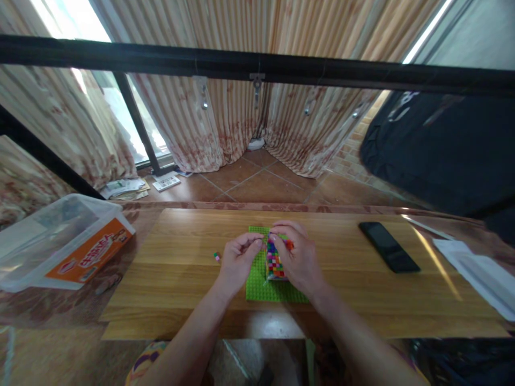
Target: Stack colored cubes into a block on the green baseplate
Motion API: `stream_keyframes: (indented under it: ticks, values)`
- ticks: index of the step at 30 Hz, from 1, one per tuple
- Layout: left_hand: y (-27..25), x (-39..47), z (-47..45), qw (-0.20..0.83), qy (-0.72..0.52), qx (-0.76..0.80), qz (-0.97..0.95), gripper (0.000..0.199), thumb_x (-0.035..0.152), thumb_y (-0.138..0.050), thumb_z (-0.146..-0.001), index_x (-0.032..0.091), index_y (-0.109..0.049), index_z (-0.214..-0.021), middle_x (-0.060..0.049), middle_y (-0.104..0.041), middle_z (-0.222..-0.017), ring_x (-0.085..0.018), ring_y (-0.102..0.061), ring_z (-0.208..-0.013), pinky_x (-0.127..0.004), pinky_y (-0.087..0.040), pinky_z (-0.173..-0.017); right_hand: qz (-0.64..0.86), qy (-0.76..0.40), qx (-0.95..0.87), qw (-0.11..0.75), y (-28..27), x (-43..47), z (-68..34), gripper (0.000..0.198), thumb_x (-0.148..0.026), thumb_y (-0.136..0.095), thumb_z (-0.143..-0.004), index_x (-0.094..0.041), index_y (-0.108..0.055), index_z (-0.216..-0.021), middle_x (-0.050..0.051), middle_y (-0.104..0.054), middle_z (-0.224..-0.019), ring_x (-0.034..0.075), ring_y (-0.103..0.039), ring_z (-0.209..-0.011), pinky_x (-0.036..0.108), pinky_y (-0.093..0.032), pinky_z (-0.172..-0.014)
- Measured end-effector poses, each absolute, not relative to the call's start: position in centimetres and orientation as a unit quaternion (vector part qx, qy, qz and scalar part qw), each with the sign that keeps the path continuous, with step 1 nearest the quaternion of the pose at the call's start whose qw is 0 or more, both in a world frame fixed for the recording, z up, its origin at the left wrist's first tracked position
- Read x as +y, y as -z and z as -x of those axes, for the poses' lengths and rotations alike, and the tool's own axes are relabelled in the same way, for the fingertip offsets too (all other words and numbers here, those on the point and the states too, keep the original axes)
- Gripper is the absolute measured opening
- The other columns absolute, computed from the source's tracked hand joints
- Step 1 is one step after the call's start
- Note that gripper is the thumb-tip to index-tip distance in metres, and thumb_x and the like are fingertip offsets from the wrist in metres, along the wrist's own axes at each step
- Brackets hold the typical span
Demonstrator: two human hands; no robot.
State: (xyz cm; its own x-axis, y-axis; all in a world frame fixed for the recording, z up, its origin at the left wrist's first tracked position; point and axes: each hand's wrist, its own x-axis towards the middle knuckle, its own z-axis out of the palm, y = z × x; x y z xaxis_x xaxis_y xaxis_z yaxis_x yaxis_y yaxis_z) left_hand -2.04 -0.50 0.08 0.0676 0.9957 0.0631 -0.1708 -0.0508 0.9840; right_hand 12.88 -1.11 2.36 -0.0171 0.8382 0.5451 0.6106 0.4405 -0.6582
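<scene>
A bright green studded baseplate (254, 287) lies on the wooden table. On it stands a block built of small multicoloured bricks (275, 265), partly covered by my right hand. My right hand (295, 254) curls over the block's right and far side, thumb and fingers pressed on it. Just left of the block, my left hand (240, 260) pinches with thumb and index finger near its far left corner; whatever is between the fingertips is too small to make out. A few tiny joined bricks (217, 257) lie on the wood to the left of the baseplate.
A black phone (388, 246) lies on the table (177, 257) at the right, with white papers (478, 273) at the right edge. A clear plastic tub (72, 241) with an orange label stands at the left. A dark metal bar (225, 61) crosses beyond the table.
</scene>
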Motion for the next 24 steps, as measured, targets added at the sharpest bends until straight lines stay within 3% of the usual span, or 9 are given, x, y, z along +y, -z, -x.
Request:
stream_keyframes:
  ticks: [6, 15, 24]
  values:
    - [1.7, 0.7, 2.3, 0.511, -0.560, 0.489, -0.432, 0.016, 0.028, -0.068, -0.072, 0.016, -0.071, -0.083, -0.001, -0.071, -0.072, -0.014, -0.066, -0.070, -0.026, -0.052, -0.071, 0.540, -0.123, -0.700, 0.451, -1.9, -0.2, -15.7, 0.017, -0.033, -0.058, -0.087, -0.023, -0.070, -0.086, 0.007, -0.064, -0.106, 0.019, -0.058, -0.103, 0.041, -0.045, -0.096]
    - [2.2, 0.4, 1.7, 0.515, -0.494, 0.497, -0.493, 0.014, 0.021, -0.063, -0.073, 0.016, -0.072, -0.081, -0.001, -0.071, -0.071, -0.014, -0.063, -0.066, -0.025, -0.049, -0.067, 0.560, -0.184, -0.727, 0.353, -0.8, -0.2, -14.8, 0.012, -0.030, -0.063, -0.083, -0.028, -0.075, -0.085, 0.006, -0.060, -0.118, 0.022, -0.053, -0.113, 0.044, -0.041, -0.100]
    - [2.0, 0.0, 1.2, 0.516, -0.474, 0.481, -0.527, 0.015, 0.017, -0.061, -0.076, 0.016, -0.074, -0.083, -0.001, -0.073, -0.076, -0.014, -0.065, -0.069, -0.026, -0.051, -0.070, 0.577, -0.223, -0.689, 0.378, -0.2, 0.3, -14.6, 0.009, -0.028, -0.066, -0.078, -0.026, -0.075, -0.078, 0.007, -0.062, -0.115, 0.022, -0.055, -0.110, 0.044, -0.040, -0.100]
